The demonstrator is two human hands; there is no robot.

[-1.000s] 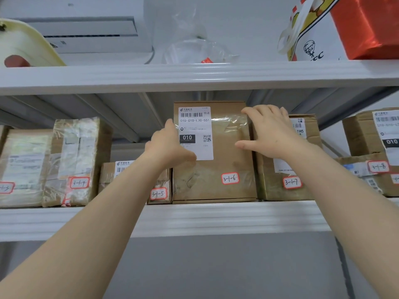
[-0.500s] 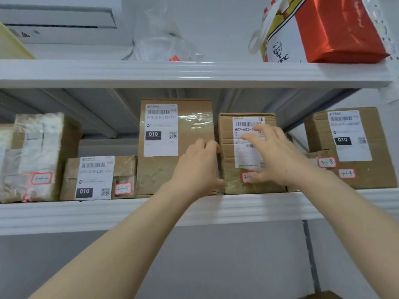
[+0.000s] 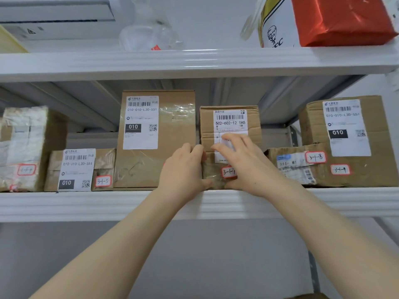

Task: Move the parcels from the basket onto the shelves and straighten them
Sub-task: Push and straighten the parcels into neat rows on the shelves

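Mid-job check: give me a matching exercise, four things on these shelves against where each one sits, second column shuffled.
1. parcel 3-1-5
2. parcel 3-1-7
3. parcel 3-1-8
4. KFC bag

A. on the top shelf
B. low, beside parcel 3-1-9
C. touched by left hand and right hand
D. low, left of the tall box

Pairs: 1-D, 2-C, 3-B, 4-A.

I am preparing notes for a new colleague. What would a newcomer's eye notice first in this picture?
First, the two bare arms stretched up to the middle shelf, where the left hand holds the left edge of the cardboard parcel marked 502-602-12 and the right hand lays spread fingers on its label. Next, the red bag beside a KFC bag on the top shelf, upper right.
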